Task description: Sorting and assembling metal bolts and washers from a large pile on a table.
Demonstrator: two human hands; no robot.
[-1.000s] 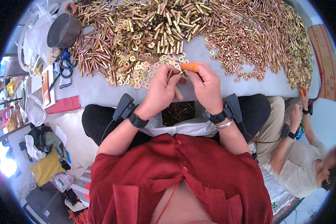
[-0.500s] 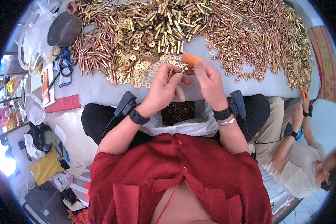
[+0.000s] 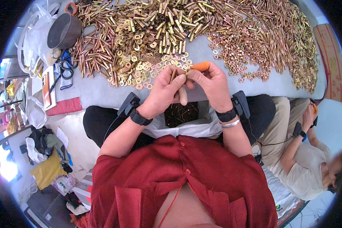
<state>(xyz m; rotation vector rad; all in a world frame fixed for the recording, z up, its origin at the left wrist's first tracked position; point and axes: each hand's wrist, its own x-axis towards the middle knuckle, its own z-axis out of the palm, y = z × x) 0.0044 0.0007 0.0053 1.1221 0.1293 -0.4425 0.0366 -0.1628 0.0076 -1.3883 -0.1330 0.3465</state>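
My left hand (image 3: 164, 91) pinches a thin brass tube (image 3: 173, 75) upright between thumb and fingers. My right hand (image 3: 211, 84) meets it at the fingertips; its index finger wears an orange rubber finger cot (image 3: 200, 67) and it appears to pinch a small brass piece against the tube. Both hands hover over the near edge of the grey table (image 3: 102, 91). Just beyond them lie brass washers (image 3: 140, 64) and heaps of brass tubes (image 3: 171, 22). Below my hands, a white bag (image 3: 186, 129) in my lap holds dark assembled parts (image 3: 180, 114).
A dark metal bowl (image 3: 64, 31), blue-handled scissors (image 3: 64, 68) and a red cloth (image 3: 64, 106) sit at the left. Another person (image 3: 307, 159) sits to my right, hands raised. Clutter and bags cover the floor on the left.
My hands have stayed joined at the table edge; the left hand turned the tube more upright and the fingers shifted slightly around it.
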